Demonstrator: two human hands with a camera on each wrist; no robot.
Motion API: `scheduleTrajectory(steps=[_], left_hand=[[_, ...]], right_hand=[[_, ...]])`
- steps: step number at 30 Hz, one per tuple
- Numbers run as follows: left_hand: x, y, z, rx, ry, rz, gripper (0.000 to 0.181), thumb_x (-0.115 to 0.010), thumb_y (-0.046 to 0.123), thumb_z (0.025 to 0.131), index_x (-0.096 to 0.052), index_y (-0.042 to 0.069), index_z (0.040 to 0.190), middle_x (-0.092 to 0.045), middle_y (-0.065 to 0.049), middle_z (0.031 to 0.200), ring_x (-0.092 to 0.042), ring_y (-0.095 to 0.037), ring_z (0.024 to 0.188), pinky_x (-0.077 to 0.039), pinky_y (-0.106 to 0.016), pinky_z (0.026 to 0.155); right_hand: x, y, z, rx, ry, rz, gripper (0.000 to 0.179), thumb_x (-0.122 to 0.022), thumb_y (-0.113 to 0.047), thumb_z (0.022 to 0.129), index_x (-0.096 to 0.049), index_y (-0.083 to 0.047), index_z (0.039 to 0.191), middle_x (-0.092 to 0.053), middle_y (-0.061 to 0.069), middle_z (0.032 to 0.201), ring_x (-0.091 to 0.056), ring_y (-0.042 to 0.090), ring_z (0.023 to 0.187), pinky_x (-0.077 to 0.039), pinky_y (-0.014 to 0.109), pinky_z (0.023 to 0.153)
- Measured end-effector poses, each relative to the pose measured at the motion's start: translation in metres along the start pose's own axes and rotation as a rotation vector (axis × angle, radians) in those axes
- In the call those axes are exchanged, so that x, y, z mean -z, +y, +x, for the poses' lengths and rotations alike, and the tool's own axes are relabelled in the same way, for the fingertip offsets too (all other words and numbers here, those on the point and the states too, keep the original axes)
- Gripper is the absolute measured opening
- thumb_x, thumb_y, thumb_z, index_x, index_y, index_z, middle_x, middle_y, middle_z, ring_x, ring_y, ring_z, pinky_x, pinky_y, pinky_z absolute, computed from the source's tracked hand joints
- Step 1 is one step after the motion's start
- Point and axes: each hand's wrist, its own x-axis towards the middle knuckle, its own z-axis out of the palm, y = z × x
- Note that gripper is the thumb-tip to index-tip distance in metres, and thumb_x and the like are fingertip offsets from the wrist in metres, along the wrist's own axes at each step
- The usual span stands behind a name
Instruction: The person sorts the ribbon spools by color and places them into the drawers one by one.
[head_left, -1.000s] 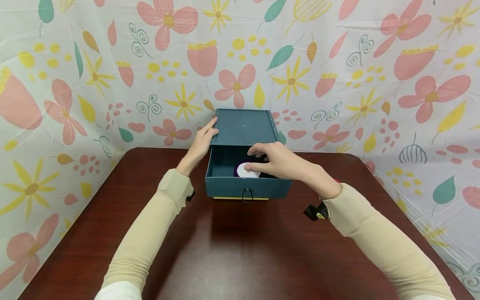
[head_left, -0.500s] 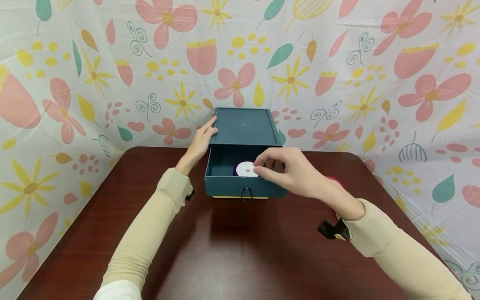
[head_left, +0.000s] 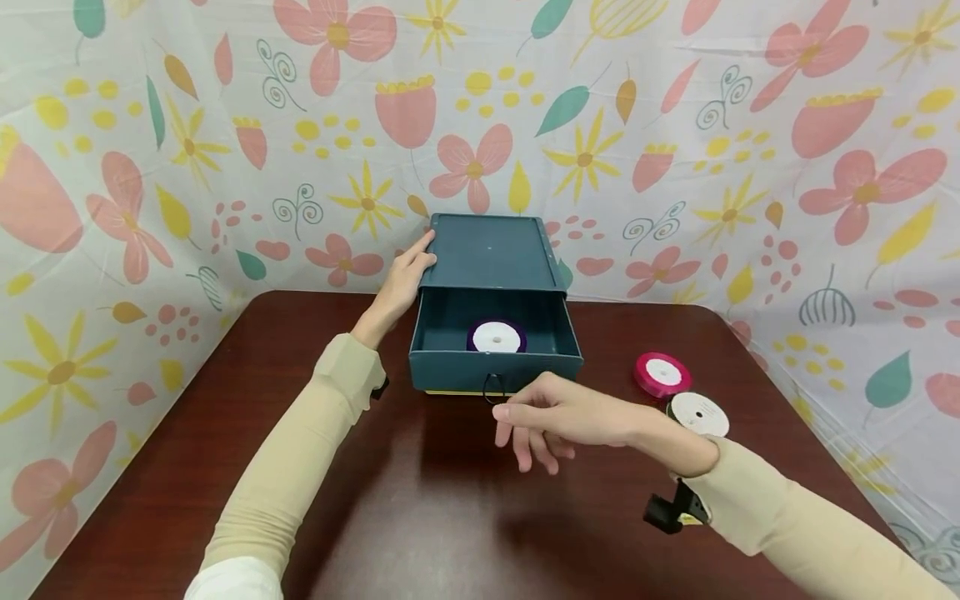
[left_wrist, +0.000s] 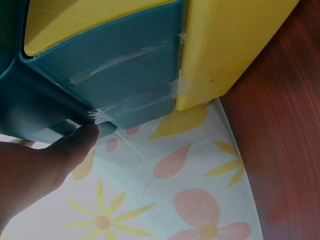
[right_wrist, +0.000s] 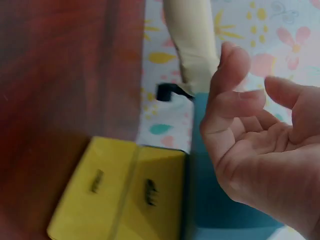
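Just past my right hand (head_left: 562,417), the teal drawer (head_left: 450,372) sits pulled out, with a purple-edged spool (head_left: 497,337) lying flat inside near the front wall. Right fingers are loosely bent and holding nothing, right by the black ring pull (head_left: 485,387); can't tell if they touch it. Left hand (head_left: 397,287) lies against the cabinet (head_left: 487,254), fingers fairly straight, not clutching anything, probably steadying it while the drawer hangs out. Right of my right fingers, on the table (head_left: 375,517), a pink spool (head_left: 663,373) and a white-faced spool (head_left: 699,414), presumably parked within reach. Count: three spools (one in, two out), one pulled-out drawer, two yellow fronts (right_wrist: 152,170) under it.
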Motion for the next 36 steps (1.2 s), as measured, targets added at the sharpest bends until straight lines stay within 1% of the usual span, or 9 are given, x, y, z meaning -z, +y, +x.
scheduleTrajectory(steps=[3,5,7,10,14,18,22,29,36], left_hand=[[0.001,0.0,0.0,0.003,0.003,0.008,0.054,-0.037,0.031,0.102,-0.025,0.025,0.155,-0.021,0.001,0.162,-0.019,-0.017,0.15,-0.02,-0.04,0.122],[0.001,0.001,0.0,0.004,0.003,0.013,0.054,-0.037,0.031,0.102,-0.025,0.025,0.155,-0.022,0.001,0.161,-0.019,-0.017,0.15,-0.021,-0.039,0.122],[0.001,0.002,0.0,0.004,0.006,0.012,0.054,-0.037,0.031,0.102,-0.026,0.025,0.154,-0.022,0.0,0.161,-0.02,-0.017,0.15,-0.021,-0.04,0.121],[0.001,0.003,0.0,-0.004,0.008,0.004,0.054,-0.037,0.031,0.102,-0.026,0.024,0.154,-0.022,0.0,0.161,-0.021,-0.018,0.149,-0.022,-0.04,0.121],[0.001,0.002,0.0,-0.015,0.003,0.005,0.054,-0.036,0.031,0.102,-0.026,0.024,0.155,-0.022,0.001,0.161,-0.02,-0.018,0.149,-0.022,-0.04,0.121],[0.002,0.001,0.0,-0.015,-0.003,0.01,0.054,-0.036,0.031,0.102,-0.025,0.023,0.155,-0.021,0.001,0.162,-0.019,-0.017,0.15,-0.02,-0.039,0.122],[0.002,0.001,0.0,-0.01,-0.008,0.0,0.054,-0.036,0.031,0.103,-0.025,0.024,0.155,-0.021,0.001,0.162,-0.019,-0.017,0.15,-0.02,-0.038,0.122],[0.001,0.002,0.0,-0.009,-0.007,0.006,0.054,-0.035,0.03,0.102,-0.024,0.023,0.155,-0.02,0.001,0.162,-0.018,-0.017,0.15,-0.019,-0.04,0.122],[0.001,0.001,-0.002,-0.019,-0.005,0.016,0.054,-0.034,0.03,0.102,-0.025,0.022,0.155,-0.02,0.002,0.162,-0.018,-0.017,0.15,-0.02,-0.041,0.122]], right_hand=[[-0.006,0.01,0.007,-0.013,-0.005,0.123,0.041,-0.039,-0.027,0.105,-0.067,0.003,0.103,-0.067,0.029,0.079,-0.061,0.026,0.05,-0.043,0.02,0.043],[-0.011,0.015,0.011,-0.022,0.022,0.199,0.046,-0.038,-0.03,0.105,-0.064,0.007,0.104,-0.067,0.026,0.078,-0.061,0.02,0.051,-0.043,0.02,0.044],[-0.015,0.018,0.014,-0.035,0.059,0.275,0.047,-0.038,-0.032,0.105,-0.062,0.008,0.105,-0.068,0.019,0.075,-0.061,0.015,0.051,-0.044,0.02,0.045],[-0.019,0.021,0.017,-0.064,0.087,0.398,0.043,-0.038,-0.034,0.104,-0.06,0.003,0.103,-0.067,0.004,0.071,-0.059,0.011,0.052,-0.044,0.02,0.047],[-0.024,0.023,0.018,-0.061,0.078,0.513,0.034,-0.038,-0.032,0.104,-0.058,-0.007,0.095,-0.062,-0.002,0.067,-0.055,0.008,0.052,-0.045,0.019,0.05],[-0.026,0.022,0.018,-0.041,0.092,0.555,0.03,-0.039,-0.029,0.104,-0.055,-0.01,0.088,-0.057,-0.003,0.066,-0.052,0.007,0.053,-0.045,0.019,0.053],[-0.027,0.021,0.019,-0.031,0.106,0.563,0.03,-0.039,-0.028,0.104,-0.051,-0.01,0.083,-0.054,-0.003,0.064,-0.05,0.008,0.053,-0.044,0.02,0.054],[-0.027,0.02,0.02,-0.013,0.121,0.555,0.03,-0.039,-0.026,0.104,-0.05,-0.011,0.081,-0.052,-0.003,0.062,-0.05,0.009,0.052,-0.045,0.021,0.055],[-0.027,0.018,0.021,-0.019,0.13,0.548,0.031,-0.039,-0.027,0.104,-0.05,-0.011,0.08,-0.051,-0.003,0.061,-0.051,0.008,0.052,-0.046,0.021,0.056]])
